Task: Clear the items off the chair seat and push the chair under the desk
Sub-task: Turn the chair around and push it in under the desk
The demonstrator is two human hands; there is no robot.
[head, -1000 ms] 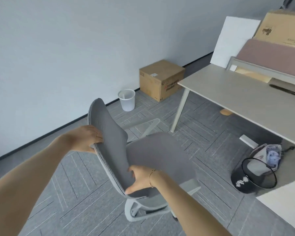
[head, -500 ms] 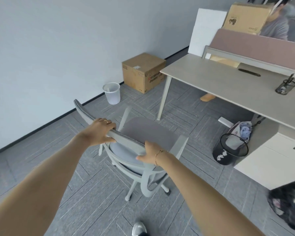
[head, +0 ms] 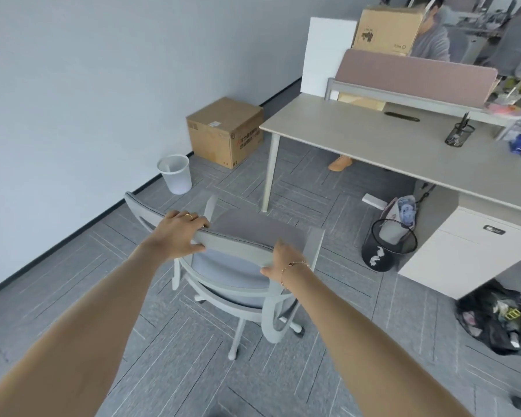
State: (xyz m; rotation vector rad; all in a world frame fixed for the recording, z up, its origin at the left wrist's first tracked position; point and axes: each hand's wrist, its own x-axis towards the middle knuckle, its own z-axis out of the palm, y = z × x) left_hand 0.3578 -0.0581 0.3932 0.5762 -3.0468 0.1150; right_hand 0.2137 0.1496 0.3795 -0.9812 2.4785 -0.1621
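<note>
Left hand (head: pixel 179 236) grips top edge of grey office chair (head: pixel 241 266) backrest, fingers curled over rim, thumb beneath. Right hand (head: pixel 278 261) holds same edge further right; fingers mostly hidden behind backrest, seemingly wrapped round it. Chair stands on grey carpet (head: pixel 193 371), out from counter (head: pixel 388 145), seat facing its open underside. Black mesh bin (head: pixel 388 248) beside white drawer unit (head: pixel 463 251). White bin (head: pixel 175 173) and cardboard box (head: pixel 223 130) by wall. Mesh pen cup (head: pixel 459 134) on counter.
</note>
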